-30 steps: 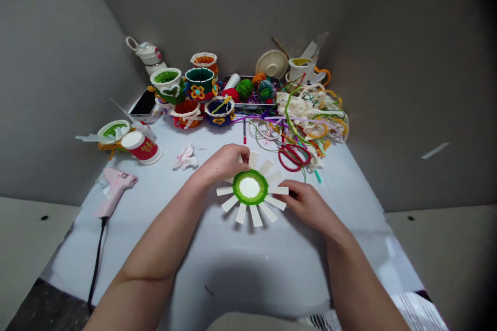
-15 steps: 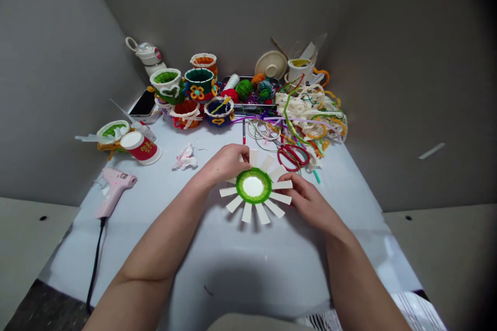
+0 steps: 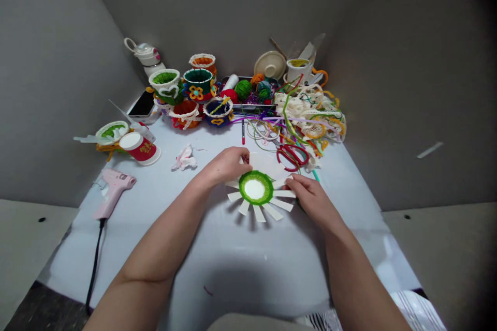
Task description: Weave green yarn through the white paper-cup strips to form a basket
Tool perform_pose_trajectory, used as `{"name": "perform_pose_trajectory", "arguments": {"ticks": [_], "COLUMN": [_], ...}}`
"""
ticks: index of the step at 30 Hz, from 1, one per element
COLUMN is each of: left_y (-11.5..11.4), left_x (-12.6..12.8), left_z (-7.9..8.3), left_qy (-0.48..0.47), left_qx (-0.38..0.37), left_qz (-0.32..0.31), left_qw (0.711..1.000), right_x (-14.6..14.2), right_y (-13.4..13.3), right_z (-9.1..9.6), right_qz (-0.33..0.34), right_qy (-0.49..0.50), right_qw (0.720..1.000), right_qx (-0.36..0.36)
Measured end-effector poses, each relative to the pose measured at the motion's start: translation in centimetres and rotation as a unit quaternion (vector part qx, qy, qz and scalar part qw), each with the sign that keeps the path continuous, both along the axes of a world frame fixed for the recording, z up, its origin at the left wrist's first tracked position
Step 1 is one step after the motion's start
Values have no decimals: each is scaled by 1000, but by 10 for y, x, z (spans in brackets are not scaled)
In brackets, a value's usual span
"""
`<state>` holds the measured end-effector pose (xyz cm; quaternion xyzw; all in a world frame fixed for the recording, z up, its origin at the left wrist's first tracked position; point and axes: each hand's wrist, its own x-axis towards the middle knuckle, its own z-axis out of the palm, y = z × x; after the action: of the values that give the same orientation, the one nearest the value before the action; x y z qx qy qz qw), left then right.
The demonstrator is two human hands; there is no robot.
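Note:
Between my hands is a paper cup cut into splayed white strips (image 3: 255, 189), like a flower, with green yarn (image 3: 267, 197) wound round its white base. My left hand (image 3: 232, 162) is closed on the strips at its far left side, thumb and fingers pinching near the green ring. My right hand (image 3: 311, 196) pinches the strips on the right side. A bit of dark green yarn shows beneath the right fingers. The cup is held above the white table (image 3: 233, 258), casting a shadow on it. The fingertips of both hands are partly hidden.
Red-handled scissors (image 3: 293, 157) lie just beyond my right hand. A pink glue gun (image 3: 115, 189) with its cord, a red-and-white paper cup (image 3: 140, 148) and crumpled tissue (image 3: 184, 158) are on the left. Yarn-covered cups (image 3: 199, 83), a tray of yarn balls (image 3: 244, 90) and tangled trims (image 3: 310, 106) line the back.
The cut cup has turned and tilted slightly between my hands, shifting a little right. My right hand has moved in, its fingers now over the strips on the right.

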<state>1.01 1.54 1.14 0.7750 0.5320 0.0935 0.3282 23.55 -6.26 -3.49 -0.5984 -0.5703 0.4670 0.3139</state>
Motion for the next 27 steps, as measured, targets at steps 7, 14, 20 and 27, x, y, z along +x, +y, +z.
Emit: {"name": "perform_pose_trajectory", "arguments": {"ticks": [7,14,20,27], "left_y": [-7,-21,-16,-9], "left_x": [-7,17,16,7], "left_z": [15,11,3,4], "left_qy": [-71,0,-15,-9], "left_qx": [-74,-38,-26,19], "left_qz": [-90,-212,-167,-122], "left_qw": [991,977,986,992], "right_x": [-2,-3,-4,4], "right_y": [-6,-7,-5,0], "right_z": [6,7,3,-2], "right_qz": [99,165,127,81], "right_qy": [4,-6,25,23], "right_qw": [995,986,991,996], "right_qx": [29,30,23,7]}}
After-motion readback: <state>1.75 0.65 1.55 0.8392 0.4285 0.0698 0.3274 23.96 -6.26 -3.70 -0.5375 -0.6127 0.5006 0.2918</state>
